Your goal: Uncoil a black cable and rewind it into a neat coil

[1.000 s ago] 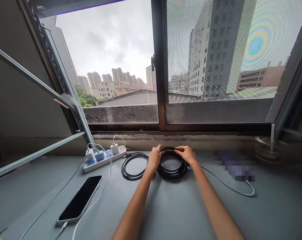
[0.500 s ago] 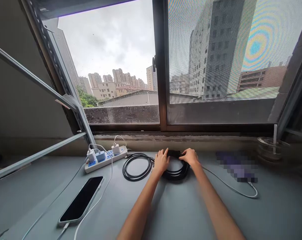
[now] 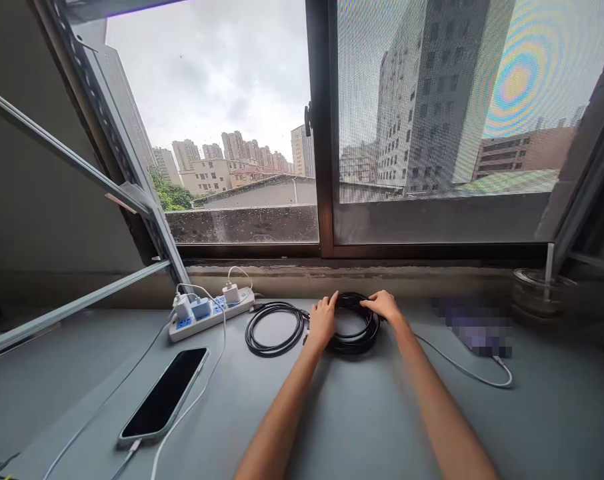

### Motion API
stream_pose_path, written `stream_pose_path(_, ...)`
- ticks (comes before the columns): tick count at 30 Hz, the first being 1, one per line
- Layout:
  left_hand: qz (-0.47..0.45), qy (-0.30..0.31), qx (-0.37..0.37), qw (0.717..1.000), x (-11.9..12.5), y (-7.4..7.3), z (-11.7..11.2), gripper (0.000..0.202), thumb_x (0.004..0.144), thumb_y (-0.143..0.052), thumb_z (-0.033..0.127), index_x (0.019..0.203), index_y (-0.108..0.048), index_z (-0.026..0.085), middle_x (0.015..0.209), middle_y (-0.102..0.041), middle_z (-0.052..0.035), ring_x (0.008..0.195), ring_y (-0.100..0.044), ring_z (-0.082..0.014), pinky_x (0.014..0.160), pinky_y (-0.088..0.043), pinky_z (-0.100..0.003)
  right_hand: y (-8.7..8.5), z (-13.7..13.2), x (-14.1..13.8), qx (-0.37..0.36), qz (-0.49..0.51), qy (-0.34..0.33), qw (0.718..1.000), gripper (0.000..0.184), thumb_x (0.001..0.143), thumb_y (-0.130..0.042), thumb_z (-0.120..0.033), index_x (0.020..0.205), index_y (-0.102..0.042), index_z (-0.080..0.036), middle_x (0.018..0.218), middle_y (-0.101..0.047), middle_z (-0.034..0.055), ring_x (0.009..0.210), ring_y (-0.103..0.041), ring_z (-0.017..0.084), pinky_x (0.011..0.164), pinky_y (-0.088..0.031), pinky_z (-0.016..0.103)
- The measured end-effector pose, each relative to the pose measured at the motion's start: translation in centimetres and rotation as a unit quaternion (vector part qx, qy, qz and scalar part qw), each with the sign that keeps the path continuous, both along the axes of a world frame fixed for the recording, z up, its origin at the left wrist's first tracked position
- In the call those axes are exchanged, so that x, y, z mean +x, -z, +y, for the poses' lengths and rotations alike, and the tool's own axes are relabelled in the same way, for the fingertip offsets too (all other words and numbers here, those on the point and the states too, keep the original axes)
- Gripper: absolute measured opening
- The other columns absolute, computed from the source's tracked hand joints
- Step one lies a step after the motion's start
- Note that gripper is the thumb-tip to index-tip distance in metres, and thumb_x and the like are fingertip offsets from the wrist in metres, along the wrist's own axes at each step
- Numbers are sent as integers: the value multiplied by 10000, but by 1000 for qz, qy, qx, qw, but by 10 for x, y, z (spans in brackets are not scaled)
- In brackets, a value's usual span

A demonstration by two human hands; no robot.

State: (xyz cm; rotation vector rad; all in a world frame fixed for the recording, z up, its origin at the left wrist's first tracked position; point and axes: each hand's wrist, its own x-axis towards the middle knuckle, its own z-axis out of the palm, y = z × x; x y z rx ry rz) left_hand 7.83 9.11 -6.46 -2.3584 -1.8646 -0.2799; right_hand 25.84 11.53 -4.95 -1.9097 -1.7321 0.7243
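Observation:
A thick coil of black cable (image 3: 353, 343) lies on the grey table (image 3: 362, 427) just below the window sill. My left hand (image 3: 323, 321) grips the coil's left side with curled fingers. My right hand (image 3: 383, 306) is closed over the coil's far right rim. Beside it on the left, a thinner loop of black cable (image 3: 275, 327) lies flat and runs toward the power strip (image 3: 209, 309).
The white power strip holds several chargers with white leads. A dark phone (image 3: 165, 395) lies face up at the front left, plugged into a white cable. A blurred purple object (image 3: 475, 327) with a white cable sits right, a glass dish (image 3: 542, 287) beyond it.
Both hands moved slightly along the far part of the coil, drawing closer together and then apart again. The coil's shape shifted a little under them.

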Motion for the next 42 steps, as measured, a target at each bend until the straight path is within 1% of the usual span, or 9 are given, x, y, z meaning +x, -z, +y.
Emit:
stream_pose_path(5,1,6,6,1000,2,1,1,687,839,-351,10,1476,-224,232,1203,-528,-113,1109,-506,-229,927,-373,-365,2,3,-2,-40,103,-20,994,240,907,-553,-329,895,-620,-100,867,-633,38,785,-617,137,720,-522,303)
stream_pose_path(10,-23,3,4,1000,0,-2,4,536,930,-335,168,1460,-280,234,1227,-531,-112,1128,-502,-237,940,-365,-379,5,5,-8,-32,231,-36,972,254,935,-513,-294,1103,-567,-111,949,-621,54,759,-613,118,671,-535,278)
stream_pose_path(15,-48,0,-26,999,-4,-5,9,684,821,-369,3,1455,-292,246,1254,-531,-95,1157,-506,-215,953,-372,-349,7,5,-4,-18,288,-54,956,343,962,-439,-400,1088,-570,-109,849,-616,37,652,-589,94,601,-518,250)
stream_pose_path(21,-70,16,-76,995,-10,-18,10,729,777,-410,-37,1449,-311,227,1300,-521,-90,1157,-527,-203,964,-404,-322,17,3,-1,-2,258,-100,961,254,917,-544,-329,1019,-600,-103,858,-626,37,702,-604,107,648,-526,270)
stream_pose_path(26,-63,16,-100,993,-11,-24,6,692,801,-473,19,1448,-307,202,1363,-474,-113,1224,-476,-224,1008,-383,-389,25,8,-2,68,208,-102,970,207,879,-599,-263,1015,-615,-108,984,-634,62,894,-615,158,814,-514,359)
stream_pose_path(31,-49,-3,-69,996,-7,-14,5,680,815,-402,28,1462,-277,197,1392,-446,-119,1280,-416,-238,1022,-338,-413,29,8,-2,131,161,-105,973,234,862,-618,-254,1049,-615,-114,995,-632,61,969,-598,183,880,-480,406)
stream_pose_path(36,-48,0,-37,998,-6,-7,4,627,843,-391,110,1458,-297,197,1340,-497,-117,1234,-451,-236,1014,-318,-404,26,2,-3,136,109,-93,980,224,860,-619,-269,1033,-626,-127,1027,-628,65,975,-592,182,880,-477,403)
stream_pose_path(39,-57,-3,-18,998,-5,-11,3,564,877,-407,175,1437,-343,167,1357,-477,-142,1262,-419,-259,1031,-296,-428,18,-2,-7,126,75,-69,987,247,856,-624,-292,1052,-626,-141,1043,-625,69,987,-587,193,904,-460,431)
stream_pose_path(42,-83,-11,12,996,-1,-25,1,511,888,-429,204,1394,-410,136,1361,-468,-158,1273,-404,-276,1037,-289,-431,10,-6,-10,138,58,-53,987,303,848,-634,-301,1105,-609,-144,1080,-615,78,1031,-574,208,927,-445,447)
